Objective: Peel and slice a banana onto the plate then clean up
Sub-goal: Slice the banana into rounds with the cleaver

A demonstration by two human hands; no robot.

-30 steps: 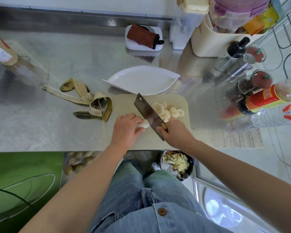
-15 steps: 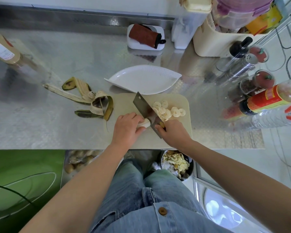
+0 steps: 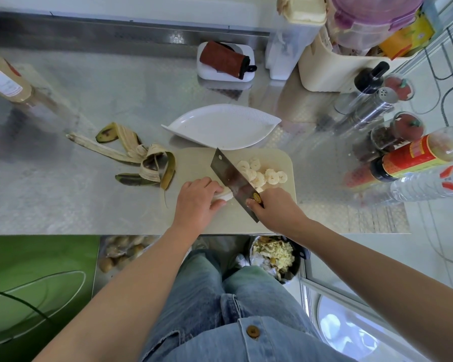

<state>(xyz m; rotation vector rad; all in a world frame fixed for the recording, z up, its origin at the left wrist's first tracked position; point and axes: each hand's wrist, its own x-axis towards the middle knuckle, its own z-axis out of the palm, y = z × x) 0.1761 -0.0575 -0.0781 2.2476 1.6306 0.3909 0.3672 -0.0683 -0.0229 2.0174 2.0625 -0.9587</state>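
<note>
- Banana peel lies left of centre on the steel counter, just beside the cutting board.
- Left hand, fingers curled close together, holds the banana stub down on the board.
- White leaf-shaped plate sits just above the board.
- Cleaver stands at the stub's cut end, with banana slices heaped to its right.
- Right hand has its fingers wrapped round the cleaver's handle.

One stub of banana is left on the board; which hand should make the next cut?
Right. The right hand grips the cleaver, its blade beside the banana stub, while the left hand holds that stub on the cutting board.
</note>
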